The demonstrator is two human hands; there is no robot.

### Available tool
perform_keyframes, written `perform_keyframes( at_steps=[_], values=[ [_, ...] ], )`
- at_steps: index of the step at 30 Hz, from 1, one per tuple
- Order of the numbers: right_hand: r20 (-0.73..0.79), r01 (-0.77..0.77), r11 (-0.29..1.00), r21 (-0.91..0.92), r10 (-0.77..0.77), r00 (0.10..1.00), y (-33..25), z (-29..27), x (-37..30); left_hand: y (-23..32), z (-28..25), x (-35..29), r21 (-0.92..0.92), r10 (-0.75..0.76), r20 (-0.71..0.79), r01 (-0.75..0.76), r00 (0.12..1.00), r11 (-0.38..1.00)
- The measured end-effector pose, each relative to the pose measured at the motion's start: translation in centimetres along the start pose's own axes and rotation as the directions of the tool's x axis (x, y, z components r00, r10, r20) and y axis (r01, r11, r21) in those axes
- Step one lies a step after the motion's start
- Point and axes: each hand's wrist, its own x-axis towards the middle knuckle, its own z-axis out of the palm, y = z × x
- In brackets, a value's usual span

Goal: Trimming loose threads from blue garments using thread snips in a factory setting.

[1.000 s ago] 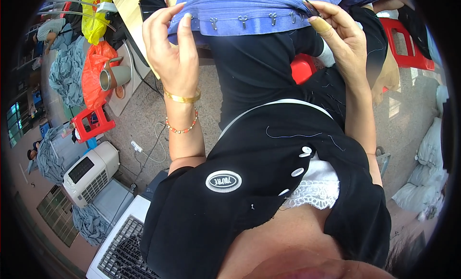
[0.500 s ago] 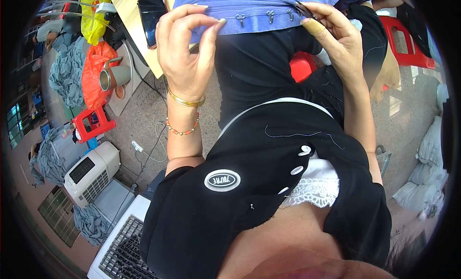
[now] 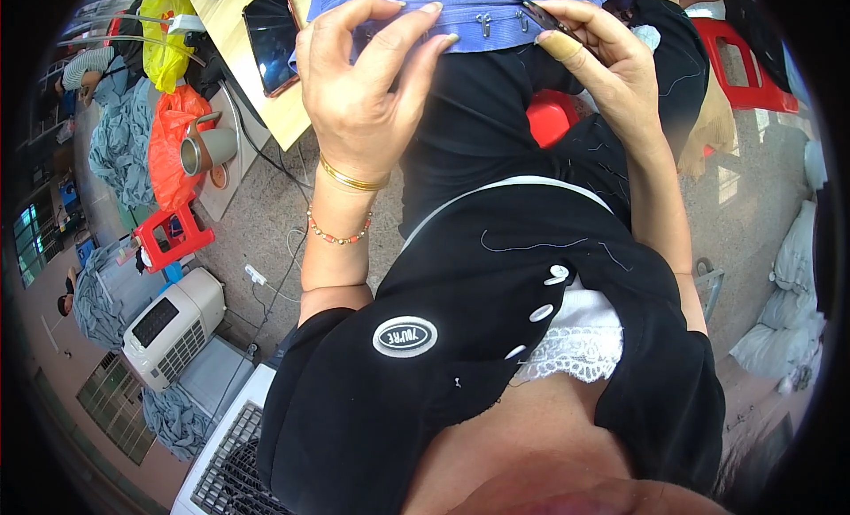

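A blue ribbed garment (image 3: 498,40) lies across the top of the view, over the table edge and my dark-trousered lap. Small metal hooks (image 3: 483,23) sit in a row along its near band. My right hand (image 3: 611,63) grips dark thread snips (image 3: 551,17) against the band, beside the rightmost hook. A yellowish covering wraps the right thumb tip. At the band's left part my left hand (image 3: 367,85) hovers, thumb and fingertips apart, nothing visible between them. It hides part of the band behind it.
A dark phone (image 3: 269,38) lies on the wooden table (image 3: 232,8) at the upper left. A yellow bag (image 3: 166,41), a red bag (image 3: 177,130), a mug (image 3: 208,150) and a red stool (image 3: 177,236) stand left. Another red stool (image 3: 739,68) is at the right.
My left hand has moved right along the band, covering hooks that showed before, and its thumb and index finger have spread. My right hand and the snips have shifted slightly left with the garment.
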Motion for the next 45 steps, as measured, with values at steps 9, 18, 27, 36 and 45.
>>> perform_keyframes(
  at_steps=[9, 18, 27, 36, 45],
  values=[
    [0.005, 0.099, 0.991, -0.093, -0.099, 0.995, -1.3, 0.5, 0.7, -0.6, 0.5, -0.2, -0.175, -0.093, -0.068, 0.080, 0.993, 0.981],
    [0.071, 0.306, 0.868, -0.391, -0.303, 0.950, -6.5, 3.3, 2.6, -0.5, 0.5, -0.9, -0.269, -0.195, -0.048, 0.175, 0.980, 0.947],
    [0.096, 0.391, 0.685, -0.615, -0.427, 0.899, -7.0, 4.2, 2.9, -0.7, 0.7, -1.2, -0.297, -0.190, -0.055, 0.165, 0.980, 0.941],
    [0.119, 0.416, 0.637, -0.648, -0.455, 0.882, -7.0, 4.4, 3.1, -0.7, 0.5, -1.2, -0.272, -0.176, -0.035, 0.160, 0.984, 0.949],
    [0.114, 0.406, 0.680, -0.610, -0.431, 0.895, -7.0, 4.3, 3.2, -0.8, 0.5, -1.3, -0.279, -0.194, -0.018, 0.181, 0.981, 0.943]
  ],
)
